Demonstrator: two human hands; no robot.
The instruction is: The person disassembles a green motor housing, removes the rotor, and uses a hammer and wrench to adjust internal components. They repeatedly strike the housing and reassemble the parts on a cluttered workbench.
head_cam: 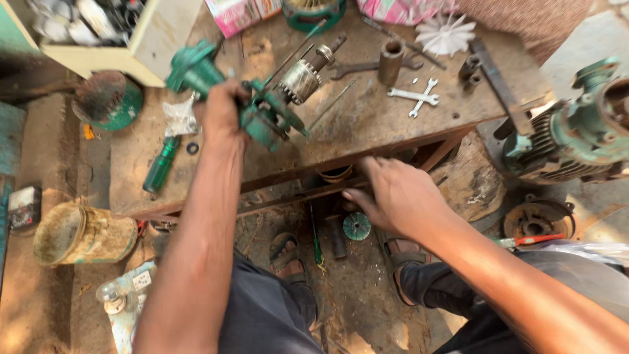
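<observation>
Reaching under the front edge of the workbench (367,124), the right hand (393,193) curls its fingers over the rusty lower rail (288,196); whether it grips anything there I cannot tell; just below and left of it a small green ribbed disc (357,226) lies on the dirt floor; farther up and to the left, the left hand (219,108) is closed around the green motor housing (259,121), holding it on the benchtop; the housing's rotor with its shaft (304,75) sticks out up and to the right of that hand; left of and below the hand lies a green-handled screwdriver (160,165); beyond the right hand two crossed spanners (416,96) rest on the bench; past them stands a rusty metal sleeve (391,60); farthest, a white fan impeller (445,34).
</observation>
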